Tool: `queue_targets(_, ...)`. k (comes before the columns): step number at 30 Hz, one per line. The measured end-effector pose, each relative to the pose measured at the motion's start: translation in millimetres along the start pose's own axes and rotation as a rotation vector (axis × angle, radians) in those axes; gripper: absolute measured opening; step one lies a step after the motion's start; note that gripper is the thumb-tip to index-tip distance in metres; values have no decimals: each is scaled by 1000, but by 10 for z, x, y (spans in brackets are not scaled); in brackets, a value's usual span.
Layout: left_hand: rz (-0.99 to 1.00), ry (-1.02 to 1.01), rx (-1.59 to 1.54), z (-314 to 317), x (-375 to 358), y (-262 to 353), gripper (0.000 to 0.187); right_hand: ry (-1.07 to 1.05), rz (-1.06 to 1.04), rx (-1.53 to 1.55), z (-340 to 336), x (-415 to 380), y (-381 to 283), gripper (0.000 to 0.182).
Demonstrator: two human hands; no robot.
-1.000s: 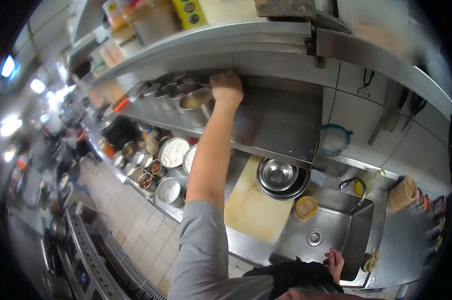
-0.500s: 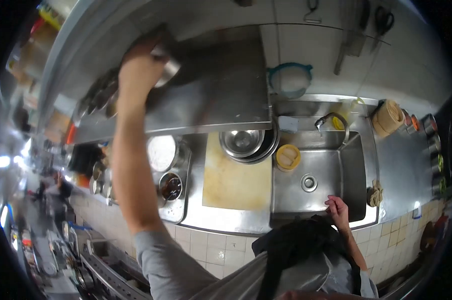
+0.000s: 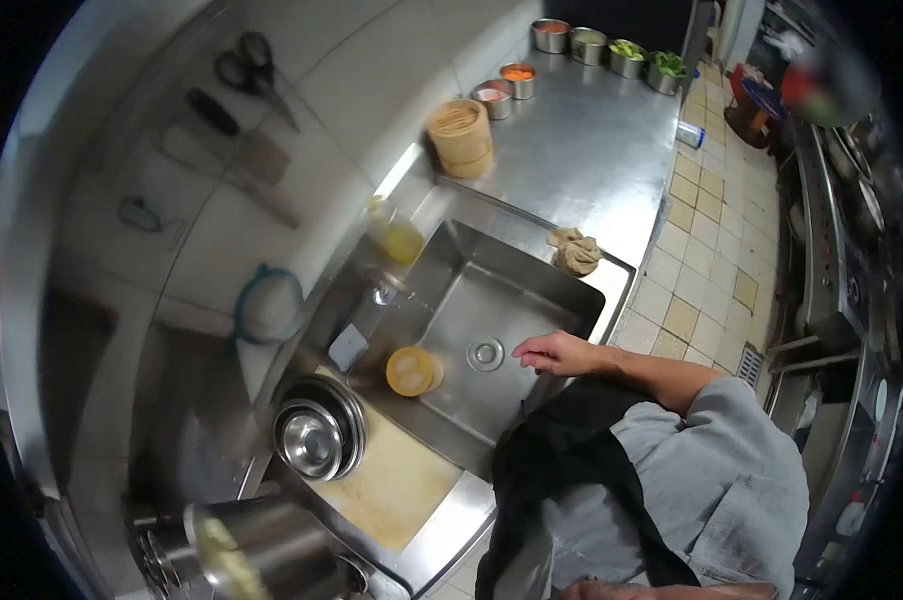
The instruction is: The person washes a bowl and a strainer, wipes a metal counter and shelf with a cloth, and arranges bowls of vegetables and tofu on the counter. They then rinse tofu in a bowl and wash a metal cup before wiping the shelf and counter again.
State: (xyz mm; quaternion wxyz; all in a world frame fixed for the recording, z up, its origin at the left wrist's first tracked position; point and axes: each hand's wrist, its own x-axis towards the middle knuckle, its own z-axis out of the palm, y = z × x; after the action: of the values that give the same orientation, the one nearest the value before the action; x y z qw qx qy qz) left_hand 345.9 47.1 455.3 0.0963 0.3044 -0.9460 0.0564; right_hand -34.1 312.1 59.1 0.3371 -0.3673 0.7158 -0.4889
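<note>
My right hand (image 3: 557, 353) is over the near side of the steel sink (image 3: 532, 285), close to the drain (image 3: 486, 354). Its fingers are loosely bent and apart, and nothing shows in them. My left hand is out of view. Inside the sink, by its left wall, sits a round yellow tub (image 3: 413, 371) with pale pieces in it. A tap (image 3: 390, 287) reaches over the basin, and a grey-blue sponge (image 3: 349, 348) lies on the ledge. A crumpled tan cloth (image 3: 576, 252) rests at the sink's right corner.
Nested steel bowls (image 3: 312, 442) stand on a cutting board (image 3: 392, 480). Blurred metal containers (image 3: 272, 545) are at lower left. A bamboo steamer (image 3: 461, 140) and several tins of chopped food (image 3: 627, 58) line the counter. Scissors (image 3: 257, 75) and a teal-rimmed strainer (image 3: 270, 303) hang on the wall.
The view has swung to the right. My left arm, raised at the shelf with a metal container, has left the picture. My right hand still hovers by the sink.
</note>
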Motion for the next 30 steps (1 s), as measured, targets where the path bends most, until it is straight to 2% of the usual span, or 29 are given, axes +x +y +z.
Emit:
queue_targets(3,364,-112,-355,435,154,517,15,-34,-45,21,-277,-68,-141,36)
queue_targets(4,373,-201,-420,543,255,778,17,-94,37,86,-382,-85,-142,44)
queue_targets(5,378,-288,-483,674,430,1070,20,-94,38,86,-468,-112,-101,44)
queue_targets(7,645,-258,-463,1162,757,1495,39,-101,91,337,-628,-150,7,54)
queue_targets(8,663,-209,-500,1403,887,1808,38,-121,89,338,-773,-188,-14,54)
queue_targets(10,716,-136,-524,1849,1149,2406,36,-104,156,548,-1112,-280,-178,65)
queue_targets(11,755,-116,-512,2047,1288,2661,34,-105,141,582,-1279,-281,-134,71)
queue_targets(14,787,-99,-515,2548,1663,3416,24,-89,118,653,-1842,-253,-39,76)
queue_targets(16,880,-130,-451,2815,1861,3937,23,34,147,701,-2198,-221,66,79)
queue_targets(17,880,-131,-451,2906,1952,4232,23,33,221,701,-2400,-152,183,77)
queue_targets(19,987,-126,-430,3054,2151,4807,22,191,205,588,-2734,-55,418,69)
queue_targets(21,1035,-166,-404,3145,2345,5292,25,246,210,665,-3213,-91,553,62)
queue_targets(23,1013,-82,-598,3195,2479,5613,31,298,238,651,-3535,-131,762,60)
queue_targets(25,1043,-60,-592,3144,2536,5840,34,383,185,589,-3816,-204,1098,60)
queue_targets(27,884,-40,-577,3167,2534,5838,37,556,251,530,-4049,-311,1353,62)
queue_targets(28,809,-130,-580,3207,2532,5747,40,631,331,555,-4152,-374,1441,63)
queue_targets(30,596,-288,-564,3392,2436,5442,43,774,357,702,-4334,-443,1640,61)
